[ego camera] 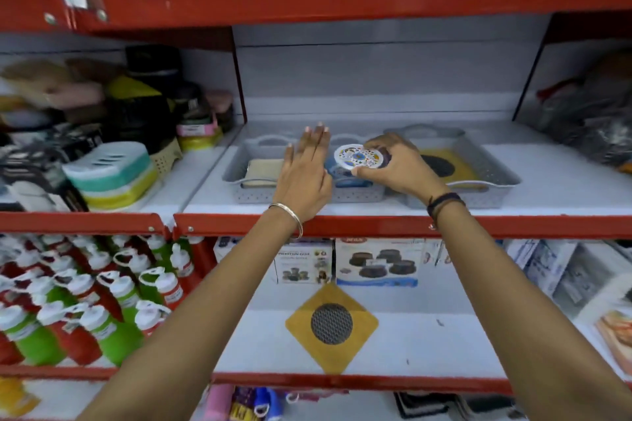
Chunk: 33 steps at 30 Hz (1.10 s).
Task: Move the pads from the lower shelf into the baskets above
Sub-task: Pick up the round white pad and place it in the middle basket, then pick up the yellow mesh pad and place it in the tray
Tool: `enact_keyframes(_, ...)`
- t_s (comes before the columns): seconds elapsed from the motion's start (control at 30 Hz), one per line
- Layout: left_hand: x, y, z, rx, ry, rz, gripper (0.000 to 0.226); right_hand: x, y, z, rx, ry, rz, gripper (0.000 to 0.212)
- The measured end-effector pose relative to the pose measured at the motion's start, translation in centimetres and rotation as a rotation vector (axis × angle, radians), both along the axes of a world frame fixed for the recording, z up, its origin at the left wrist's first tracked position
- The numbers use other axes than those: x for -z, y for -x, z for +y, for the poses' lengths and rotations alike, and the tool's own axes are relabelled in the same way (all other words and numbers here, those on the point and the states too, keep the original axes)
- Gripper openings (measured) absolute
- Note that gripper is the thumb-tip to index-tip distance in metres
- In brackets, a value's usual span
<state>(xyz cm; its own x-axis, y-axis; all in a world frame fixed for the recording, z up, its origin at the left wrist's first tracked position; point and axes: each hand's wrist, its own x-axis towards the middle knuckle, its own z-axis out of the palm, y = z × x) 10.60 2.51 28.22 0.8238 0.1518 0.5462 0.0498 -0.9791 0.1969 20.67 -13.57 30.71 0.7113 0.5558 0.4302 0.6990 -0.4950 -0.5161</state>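
A: Step? Right hand is gripping a round patterned pad over the middle basket; left hand is lying flat, fingers spread, just left of it.

B: Next, probably releasing it there. Yellow pad is waiting below that basket.

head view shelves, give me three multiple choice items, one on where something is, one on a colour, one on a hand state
1. Where is the round patterned pad?
A. over the middle basket
B. on the lower shelf
C. among the bottles

2. What colour is the square pad left on the lower shelf?
A. red, white centre
B. yellow, dark round centre
C. all blue

3. What is the left hand doing?
A. gripping a bottle
B. holding a box
C. held flat and open, holding nothing

Answers: 1 A, the right hand holds it there; 2 B, its colours show; 3 C, its fingers are straight.
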Motion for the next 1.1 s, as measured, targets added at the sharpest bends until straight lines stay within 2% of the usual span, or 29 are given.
enact_keyframes(0.07,-0.4,-1.6,0.7,0.006,-0.042,0.129,0.064,0.0,-1.2,1.4,0.052,0.115,0.042,0.057)
enact_keyframes(0.2,-0.1,-3.8,1.5,0.070,-0.054,0.237,0.056,0.6,-2.8,2.9,0.077,0.237,0.140,0.053)
enact_keyframes(0.33,-0.6,-4.6,1.1,0.017,-0.068,0.378,0.042,1.2,-4.0,3.1,0.055,0.354,0.107,0.034)
enact_keyframes(0.43,-1.0,-4.5,0.8,-0.009,-0.090,0.443,0.040,1.2,-3.6,3.2,0.070,0.368,0.089,0.043)
enact_keyframes(0.53,-1.0,-3.8,1.0,0.038,-0.069,0.308,0.038,1.0,-2.3,2.6,0.086,0.203,-0.014,0.032)
enact_keyframes(0.7,1.5,1.6,-0.4,0.196,0.122,-0.241,0.033,1.6,3.5,0.0,-0.057,-0.411,-0.225,0.018)
enact_keyframes(0.77,4.2,4.7,-1.2,0.285,0.174,-0.360,0.029,3.3,6.4,-1.0,-0.084,-0.514,-0.225,0.014)
enact_keyframes(0.83,7.6,7.3,-1.9,0.310,0.186,-0.389,0.026,5.7,8.8,-2.0,-0.103,-0.552,-0.235,0.013)
enact_keyframes(0.93,13.2,9.8,-2.2,0.284,0.241,-0.249,0.024,10.4,10.4,-3.0,-0.099,-0.505,-0.134,0.014)
enact_keyframes(1.1,22.8,11.7,-1.1,0.085,0.420,0.223,0.046,19.5,10.7,-4.0,0.006,-0.266,0.209,0.009)
